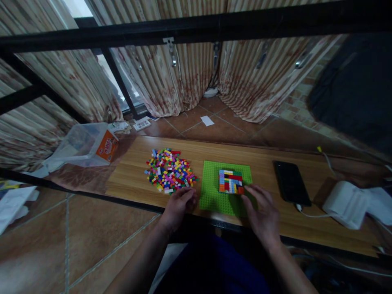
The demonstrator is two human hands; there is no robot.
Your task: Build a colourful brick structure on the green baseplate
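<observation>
Currently | R fingers [259, 193] by brick blk [230, 181] | phone [291, 182] rt | loose bricks [170, 170] lt

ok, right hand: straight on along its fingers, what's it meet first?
The multicoloured brick build on the green baseplate. The right hand's fingertips are at its near right corner; whether they already touch is unclear.
</observation>
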